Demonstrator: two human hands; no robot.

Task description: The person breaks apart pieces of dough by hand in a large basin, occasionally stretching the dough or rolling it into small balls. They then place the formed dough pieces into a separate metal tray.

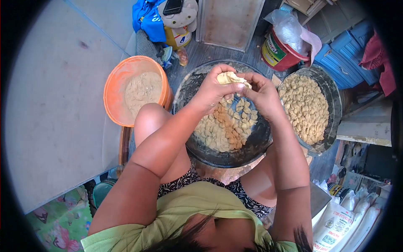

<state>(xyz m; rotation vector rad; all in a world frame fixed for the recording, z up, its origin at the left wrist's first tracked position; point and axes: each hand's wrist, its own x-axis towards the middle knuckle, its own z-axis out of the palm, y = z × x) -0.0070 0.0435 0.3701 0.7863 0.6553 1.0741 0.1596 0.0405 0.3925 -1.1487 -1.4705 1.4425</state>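
Note:
A pale yellow lump of dough (228, 78) is held between both hands above a round dark basin (226, 159). My left hand (213, 89) has its fingers curled round the lump's left side. On the right, my right hand (261, 91) pinches the lump's other end with thumb and fingers. Below them, many small dough pieces (214, 134) lie in the basin, with a streak of orange-brown powder (231, 130) across them.
An orange bucket (112, 105) of pale powder (142, 90) stands at the left. To the right, a dark tub (334, 126) holds more dough pieces (304, 109). Behind are a red bucket (275, 50), a framed tray (228, 23) and blue plastic items (340, 63). Plastic sacks (336, 224) stand at the lower right.

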